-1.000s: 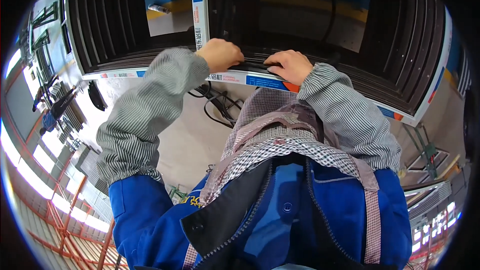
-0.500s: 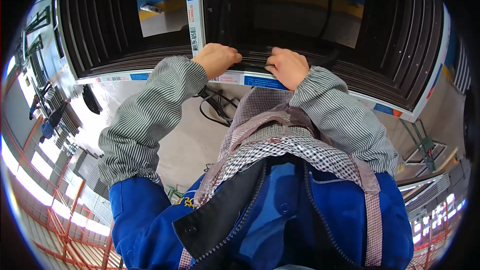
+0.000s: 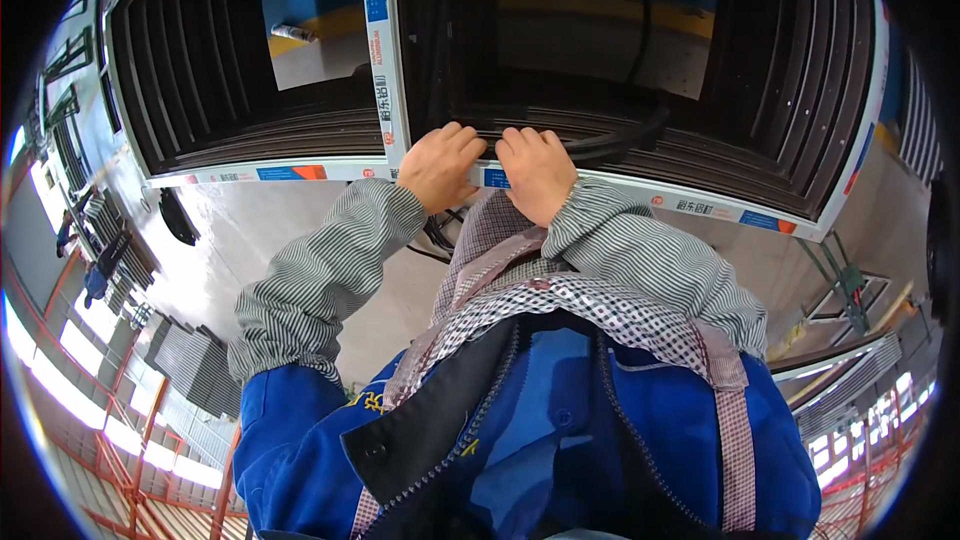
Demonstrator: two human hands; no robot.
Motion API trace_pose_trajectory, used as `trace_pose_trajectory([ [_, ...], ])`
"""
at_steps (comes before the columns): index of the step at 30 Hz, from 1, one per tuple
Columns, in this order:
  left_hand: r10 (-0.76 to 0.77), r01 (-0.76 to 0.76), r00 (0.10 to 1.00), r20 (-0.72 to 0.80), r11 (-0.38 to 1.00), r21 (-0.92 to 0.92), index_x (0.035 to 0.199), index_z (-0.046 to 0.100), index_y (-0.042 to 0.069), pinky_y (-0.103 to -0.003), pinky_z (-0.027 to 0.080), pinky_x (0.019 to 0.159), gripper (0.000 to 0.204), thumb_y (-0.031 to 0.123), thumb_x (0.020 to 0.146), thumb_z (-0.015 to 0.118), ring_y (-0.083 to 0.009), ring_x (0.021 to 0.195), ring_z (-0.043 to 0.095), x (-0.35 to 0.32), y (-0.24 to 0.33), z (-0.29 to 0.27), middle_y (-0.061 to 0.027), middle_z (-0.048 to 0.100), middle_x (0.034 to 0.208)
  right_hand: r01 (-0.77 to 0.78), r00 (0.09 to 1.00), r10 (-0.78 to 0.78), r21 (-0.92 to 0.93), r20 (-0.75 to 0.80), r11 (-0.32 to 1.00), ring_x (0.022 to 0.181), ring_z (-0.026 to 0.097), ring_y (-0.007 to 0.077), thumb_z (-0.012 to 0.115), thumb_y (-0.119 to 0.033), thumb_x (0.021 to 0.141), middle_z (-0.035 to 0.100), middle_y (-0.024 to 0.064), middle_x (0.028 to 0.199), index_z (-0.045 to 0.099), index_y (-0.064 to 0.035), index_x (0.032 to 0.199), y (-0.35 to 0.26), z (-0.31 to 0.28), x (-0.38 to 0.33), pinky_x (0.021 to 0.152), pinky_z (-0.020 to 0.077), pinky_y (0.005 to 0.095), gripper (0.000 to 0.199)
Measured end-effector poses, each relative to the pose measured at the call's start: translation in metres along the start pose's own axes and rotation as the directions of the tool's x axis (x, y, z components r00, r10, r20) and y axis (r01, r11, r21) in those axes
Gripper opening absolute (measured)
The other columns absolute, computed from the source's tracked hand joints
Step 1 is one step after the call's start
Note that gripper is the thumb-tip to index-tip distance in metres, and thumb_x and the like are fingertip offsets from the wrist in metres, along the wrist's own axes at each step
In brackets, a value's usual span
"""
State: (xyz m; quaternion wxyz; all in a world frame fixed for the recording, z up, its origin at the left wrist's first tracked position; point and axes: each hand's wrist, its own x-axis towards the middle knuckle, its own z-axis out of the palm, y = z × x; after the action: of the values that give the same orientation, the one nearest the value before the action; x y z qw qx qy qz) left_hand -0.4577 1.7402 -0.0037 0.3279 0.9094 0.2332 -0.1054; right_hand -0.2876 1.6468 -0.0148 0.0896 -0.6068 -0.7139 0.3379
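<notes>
The left hand [image 3: 442, 168] and right hand [image 3: 537, 174] curl over the near edge of a dark-brown, stepped rectangular frame [image 3: 745, 178]; whether they grip the curved, flexible black strip [image 3: 622, 139] there cannot be told. White film [image 3: 718, 210] with lettering and blue-orange patches covers the edge.

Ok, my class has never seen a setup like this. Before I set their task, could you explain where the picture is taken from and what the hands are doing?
There is no machine here: these are a person's two bare hands. The camera sits on their head, looking down, and its fisheye lens bends straight edges. The left hand and right hand rest close together on the near edge of a dark frame, below striped sleeves. Pale printed film covers its outer edge. A black strip curves away beside the right hand; whether the fingers grip it is hidden. A white tube shows in the left opening.
</notes>
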Motion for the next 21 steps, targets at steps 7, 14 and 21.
trace_pose_trajectory([
  [7,-0.017,0.017,1.000,0.016,1.000,-0.019,0.099,0.061,0.003,-0.036,0.047,0.080,0.049,0.021,0.058,0.081,-0.0258,0.091,0.055,0.003,0.002,0.001,-0.0076,0.057,0.095,0.078,0.997,-0.077,0.023,-0.019,0.997,0.095,0.055,0.0231,0.077,-0.027,0.067,0.056,0.0066,0.095,0.061,-0.0063,0.095,0.016,-0.018,-0.002,0.084,0.0436,0.0359,0.038],
  [14,-0.090,0.089,0.996,0.004,0.982,-0.165,0.121,0.060,0.003,-0.041,0.042,0.099,0.060,0.049,0.083,0.065,-0.0272,0.111,0.051,0.046,0.045,0.001,-0.0116,0.057,0.117,-0.498,0.776,0.545,0.224,-0.318,0.838,0.108,0.060,0.0311,0.061,-0.026,0.092,0.064,0.0153,0.112,0.063,-0.0005,0.112,0.159,-0.056,-0.087,0.094,0.0465,0.0375,0.033],
  [21,-0.170,0.432,0.750,0.640,0.857,-0.279,0.146,0.036,0.004,-0.039,0.041,0.105,0.077,0.045,0.087,0.065,-0.0302,0.127,0.051,0.204,0.085,0.068,-0.0167,0.051,0.140,-0.385,0.427,0.902,0.889,-0.066,0.247,0.110,0.060,0.0214,0.058,-0.023,0.097,0.063,0.0117,0.118,0.056,0.0029,0.125,0.174,-0.083,-0.145,0.097,0.0455,0.0313,0.038],
])
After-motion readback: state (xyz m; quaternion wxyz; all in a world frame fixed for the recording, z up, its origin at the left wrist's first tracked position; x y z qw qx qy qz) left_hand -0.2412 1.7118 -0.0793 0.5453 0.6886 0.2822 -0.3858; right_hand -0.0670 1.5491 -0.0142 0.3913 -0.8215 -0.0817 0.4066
